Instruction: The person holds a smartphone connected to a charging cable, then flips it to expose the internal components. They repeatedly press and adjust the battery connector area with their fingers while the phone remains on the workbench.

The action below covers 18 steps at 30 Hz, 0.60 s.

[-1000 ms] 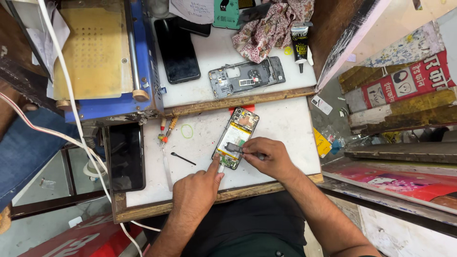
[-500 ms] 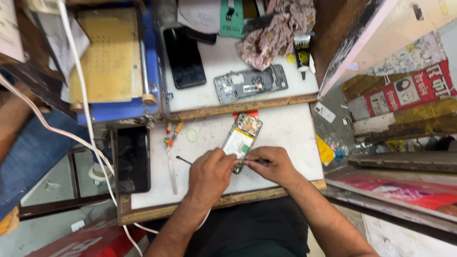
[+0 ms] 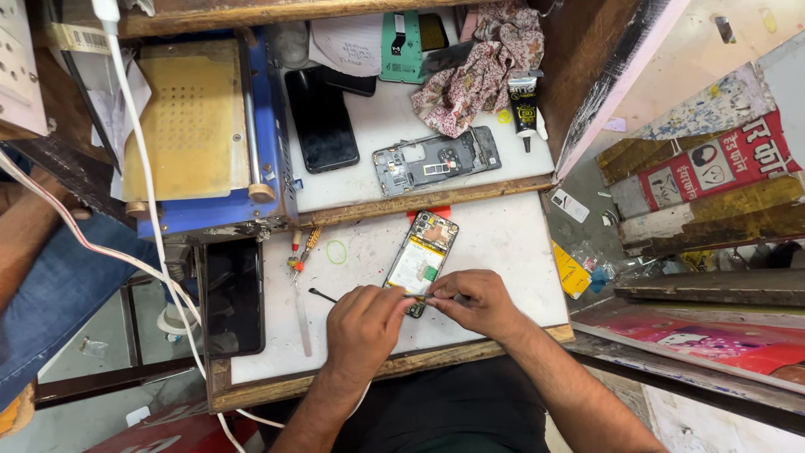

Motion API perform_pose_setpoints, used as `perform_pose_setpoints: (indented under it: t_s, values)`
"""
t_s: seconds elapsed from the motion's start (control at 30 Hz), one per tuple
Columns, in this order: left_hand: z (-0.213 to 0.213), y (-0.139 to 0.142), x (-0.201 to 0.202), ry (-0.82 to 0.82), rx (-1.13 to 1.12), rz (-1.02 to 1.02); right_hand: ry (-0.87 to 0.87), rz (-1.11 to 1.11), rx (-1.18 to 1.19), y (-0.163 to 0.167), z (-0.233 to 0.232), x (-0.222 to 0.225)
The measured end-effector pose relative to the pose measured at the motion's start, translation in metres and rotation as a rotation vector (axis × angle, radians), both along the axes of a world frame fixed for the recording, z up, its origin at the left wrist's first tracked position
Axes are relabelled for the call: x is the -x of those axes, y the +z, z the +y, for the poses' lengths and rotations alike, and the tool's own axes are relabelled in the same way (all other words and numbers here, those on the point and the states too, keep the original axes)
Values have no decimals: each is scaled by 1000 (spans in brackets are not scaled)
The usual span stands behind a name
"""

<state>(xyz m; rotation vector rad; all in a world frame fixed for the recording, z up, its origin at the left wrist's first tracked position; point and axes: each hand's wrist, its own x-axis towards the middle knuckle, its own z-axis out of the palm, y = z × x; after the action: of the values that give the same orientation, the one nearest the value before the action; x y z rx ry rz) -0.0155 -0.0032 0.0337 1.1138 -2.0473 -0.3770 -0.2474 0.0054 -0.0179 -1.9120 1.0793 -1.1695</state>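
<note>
Near the counter's (image 3: 503, 252) front edge, the left hand (image 3: 362, 325) and right hand (image 3: 475, 304) pinch a thin tool (image 3: 417, 296) over the opened phone's (image 3: 422, 256) lower end. A slip could gouge its exposed board, or nudge it toward the phone frame (image 3: 436, 160) on the rear shelf.

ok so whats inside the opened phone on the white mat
The opened phone shows a pale battery, a green part and dark circuitry at top. Its lower end is covered by both hands.

This is a small phone repair shop. An opened phone (image 3: 422, 260) lies on the white worktop (image 3: 503, 252). A bare phone frame (image 3: 436, 159), a dark phone (image 3: 321, 119), a glue tube (image 3: 525, 109) and a blue machine (image 3: 201, 134) sit close by.
</note>
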Motion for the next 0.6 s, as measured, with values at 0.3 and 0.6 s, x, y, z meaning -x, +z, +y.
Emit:
perform_pose_setpoints:
  t_s: [0.3, 0.6]
  values:
    - [27, -8, -24, 75, -267, -287, -311, -47, -214, -3, 4, -2]
    - [26, -16, -22, 57, -222, -456, -292, -20, -199, 2, 2, -2]
